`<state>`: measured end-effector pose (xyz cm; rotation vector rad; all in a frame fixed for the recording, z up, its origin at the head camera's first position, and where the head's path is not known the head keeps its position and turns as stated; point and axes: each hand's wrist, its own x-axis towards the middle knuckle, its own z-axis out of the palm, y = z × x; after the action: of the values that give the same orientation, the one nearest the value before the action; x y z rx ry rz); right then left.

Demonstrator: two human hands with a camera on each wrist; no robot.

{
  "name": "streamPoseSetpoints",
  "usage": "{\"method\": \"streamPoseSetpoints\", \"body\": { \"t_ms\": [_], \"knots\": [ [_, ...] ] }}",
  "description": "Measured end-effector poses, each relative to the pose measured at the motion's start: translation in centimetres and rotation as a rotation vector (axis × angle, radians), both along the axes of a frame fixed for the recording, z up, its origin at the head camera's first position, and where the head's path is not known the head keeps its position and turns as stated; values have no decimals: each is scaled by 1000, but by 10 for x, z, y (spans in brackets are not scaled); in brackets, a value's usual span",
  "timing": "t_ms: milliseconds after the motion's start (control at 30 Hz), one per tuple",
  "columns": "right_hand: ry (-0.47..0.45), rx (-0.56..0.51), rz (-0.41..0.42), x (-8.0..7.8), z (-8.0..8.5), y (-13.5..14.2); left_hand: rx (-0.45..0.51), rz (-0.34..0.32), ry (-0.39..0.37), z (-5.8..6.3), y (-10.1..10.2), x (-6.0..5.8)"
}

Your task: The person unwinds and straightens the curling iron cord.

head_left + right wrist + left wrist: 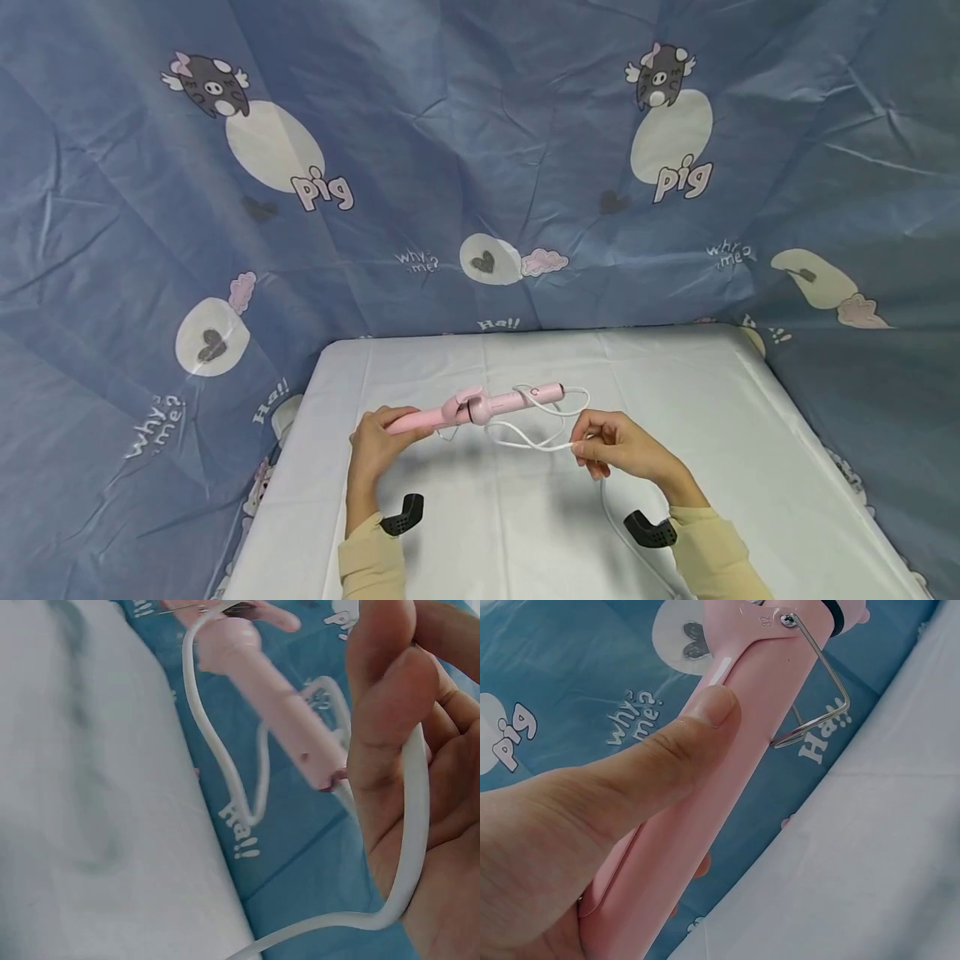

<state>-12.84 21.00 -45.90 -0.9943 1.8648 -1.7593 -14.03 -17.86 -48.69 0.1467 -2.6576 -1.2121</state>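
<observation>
A pink curling iron [510,402] is held up over the white table, its barrel end to the left. My left hand [378,442] grips the barrel, and in the left wrist view the thumb lies along the pink barrel [735,757] below a wire stand [832,712]. The white cord [525,442] leaves the handle's right end and loops loosely around the handle. My right hand [618,446] pinches this cord between thumb and fingers; the right wrist view shows the cord [414,817] running down past the palm.
The white-covered table [450,533] lies beneath both hands. Further cord [630,546] trails toward the table's near right side. A blue curtain [420,167] with pig prints stands behind and at both sides. Black wrist-camera mounts [651,530] sit by the sleeves.
</observation>
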Motion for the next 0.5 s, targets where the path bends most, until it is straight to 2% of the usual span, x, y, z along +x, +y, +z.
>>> {"method": "streamPoseSetpoints", "body": {
  "t_ms": [133,300,500],
  "knots": [
    [-25,50,20,3,-8,-2,6,-6,-2,1,-1,-1],
    [-43,114,-10,5,-14,-5,12,-10,12,5,-2,-3],
    [-16,142,-14,5,-26,-8,13,-17,12,8,-2,-3]
  ]
}}
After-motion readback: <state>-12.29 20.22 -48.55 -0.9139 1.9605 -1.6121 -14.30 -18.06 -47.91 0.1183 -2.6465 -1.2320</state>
